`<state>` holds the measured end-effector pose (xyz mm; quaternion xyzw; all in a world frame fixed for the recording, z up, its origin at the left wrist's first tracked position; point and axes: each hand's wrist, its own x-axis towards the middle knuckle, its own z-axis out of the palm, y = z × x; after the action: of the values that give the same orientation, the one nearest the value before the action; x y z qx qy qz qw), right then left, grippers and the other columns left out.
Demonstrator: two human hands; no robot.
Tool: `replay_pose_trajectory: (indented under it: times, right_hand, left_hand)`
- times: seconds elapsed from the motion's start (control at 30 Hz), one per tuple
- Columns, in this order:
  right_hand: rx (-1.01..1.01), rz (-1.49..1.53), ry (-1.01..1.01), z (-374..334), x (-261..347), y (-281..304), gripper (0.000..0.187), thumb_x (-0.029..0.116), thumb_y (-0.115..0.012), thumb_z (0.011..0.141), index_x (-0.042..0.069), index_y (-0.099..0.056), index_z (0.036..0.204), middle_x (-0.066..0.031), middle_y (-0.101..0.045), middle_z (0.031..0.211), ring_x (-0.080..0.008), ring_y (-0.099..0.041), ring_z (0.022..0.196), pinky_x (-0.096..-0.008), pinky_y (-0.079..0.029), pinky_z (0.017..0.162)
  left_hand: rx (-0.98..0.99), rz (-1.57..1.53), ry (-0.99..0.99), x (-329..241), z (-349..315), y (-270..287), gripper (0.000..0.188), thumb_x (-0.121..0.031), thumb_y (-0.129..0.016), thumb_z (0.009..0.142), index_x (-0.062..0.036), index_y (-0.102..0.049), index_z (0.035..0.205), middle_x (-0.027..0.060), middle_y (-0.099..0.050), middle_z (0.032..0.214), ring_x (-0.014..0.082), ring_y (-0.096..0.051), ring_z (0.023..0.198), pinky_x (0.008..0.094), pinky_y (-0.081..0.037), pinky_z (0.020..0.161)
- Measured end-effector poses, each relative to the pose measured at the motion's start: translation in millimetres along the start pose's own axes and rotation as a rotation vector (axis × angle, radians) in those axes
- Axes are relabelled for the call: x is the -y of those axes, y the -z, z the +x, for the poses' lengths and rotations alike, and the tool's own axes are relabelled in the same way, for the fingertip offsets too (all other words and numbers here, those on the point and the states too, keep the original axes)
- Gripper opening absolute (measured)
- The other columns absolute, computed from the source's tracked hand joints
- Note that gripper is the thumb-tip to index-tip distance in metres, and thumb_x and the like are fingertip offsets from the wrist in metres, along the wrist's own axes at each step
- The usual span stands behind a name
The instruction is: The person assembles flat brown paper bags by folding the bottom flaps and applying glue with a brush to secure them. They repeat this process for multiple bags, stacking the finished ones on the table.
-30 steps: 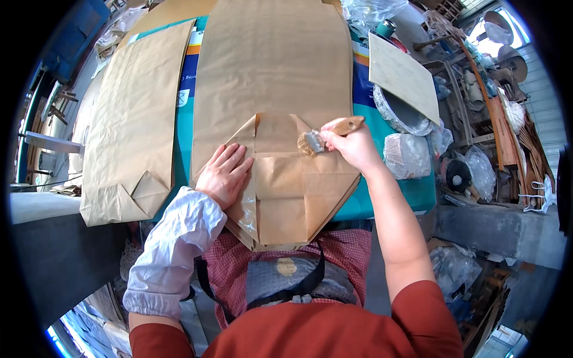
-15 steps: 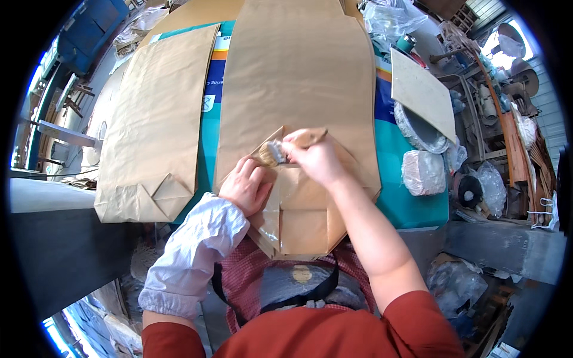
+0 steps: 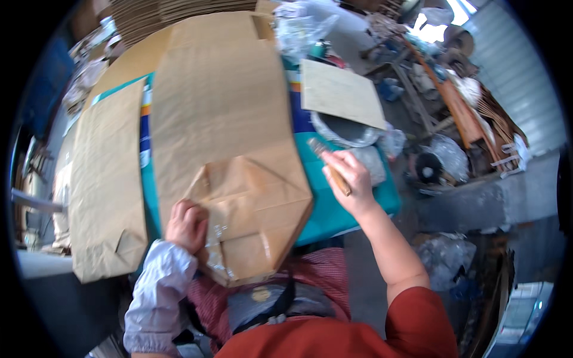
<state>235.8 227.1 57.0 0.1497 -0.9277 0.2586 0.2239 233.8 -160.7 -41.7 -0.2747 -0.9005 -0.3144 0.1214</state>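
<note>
A large brown paper bag (image 3: 224,89) lies before me, its folded bottom (image 3: 262,209) toward me and opened into a many-sided flap shape. Shiny wet-looking streaks show on the left part of that bottom. My left hand (image 3: 186,227) is closed at the bag's left edge, fingers curled onto the paper. My right hand (image 3: 356,184) grips a brush (image 3: 317,147) with a wooden handle, held off the bag to the right. The brush's head points at a round bowl (image 3: 343,132) partly covered by a pale flat board (image 3: 341,92).
Another brown paper bag (image 3: 107,179) lies to the left on the teal-covered surface (image 3: 331,218). A plastic-wrapped block (image 3: 371,164) sits beyond my right hand. Crumpled clear plastic (image 3: 301,27) and a dark green lidded container (image 3: 320,48) are at the back. Cluttered shelving stands at right.
My right hand has carried the brush off the bag's bottom to the right, near the bowl. My left hand stays at the bag's left edge. The view has turned to the right.
</note>
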Motion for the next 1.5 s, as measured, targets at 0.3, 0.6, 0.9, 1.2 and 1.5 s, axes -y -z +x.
replay_pose_trajectory:
  times: [0.3,0.6,0.9,1.2,1.5]
  right_hand:
    - [0.322,-0.279,0.159,-38,-64,33,0.029,0.007,-0.068,0.078,0.004,-0.067,0.107,-0.0138,-0.064,0.106,-0.0307,-0.063,0.092,-0.0391,-0.051,0.082]
    - [0.827,0.532,-0.549,35,-11,-108,0.018,0.005,-0.070,0.080,-0.006,-0.065,0.094,-0.0133,-0.067,0.085,-0.0231,-0.067,0.079,-0.0306,-0.052,0.071]
    - [0.369,-0.246,0.455,-25,22,-95,0.017,0.005,-0.060,0.071,0.005,-0.068,0.087,-0.0048,-0.060,0.077,-0.0186,-0.062,0.077,-0.0299,-0.054,0.064]
    - [0.603,-0.176,0.372,-57,59,-70,0.055,-0.001,-0.053,0.078,0.011,-0.054,0.132,-0.0133,-0.051,0.133,-0.0300,-0.049,0.123,-0.0388,-0.044,0.102]
    - [0.359,-0.018,0.165,-109,72,-70,0.037,-0.002,-0.058,0.063,0.000,-0.059,0.100,-0.0148,-0.057,0.099,-0.0325,-0.056,0.095,-0.0429,-0.047,0.082]
  left_hand:
    - [0.286,0.063,0.223,2,17,22,0.024,-0.012,-0.064,0.078,-0.0039,-0.056,0.099,0.0166,-0.054,0.104,0.0372,-0.051,0.106,0.0429,-0.046,0.089]
    - [0.750,-0.084,0.415,55,92,33,0.019,-0.010,-0.070,0.060,0.0010,-0.065,0.075,0.0105,-0.060,0.064,0.0263,-0.062,0.065,0.0363,-0.049,0.059]
    - [0.265,0.463,-0.106,16,3,26,0.025,-0.006,-0.059,0.074,-0.0103,-0.065,0.098,0.0108,-0.064,0.104,0.0272,-0.062,0.101,0.0389,-0.052,0.083]
    - [0.488,0.497,-0.146,-36,-30,37,0.051,-0.009,-0.060,0.076,-0.0092,-0.056,0.128,0.0192,-0.045,0.141,0.0313,-0.038,0.136,0.0494,-0.028,0.114]
    - [0.597,-0.108,-0.047,-16,-32,37,0.050,-0.007,-0.060,0.060,-0.0072,-0.068,0.109,0.0146,-0.046,0.144,0.0398,-0.024,0.142,0.0533,-0.014,0.117]
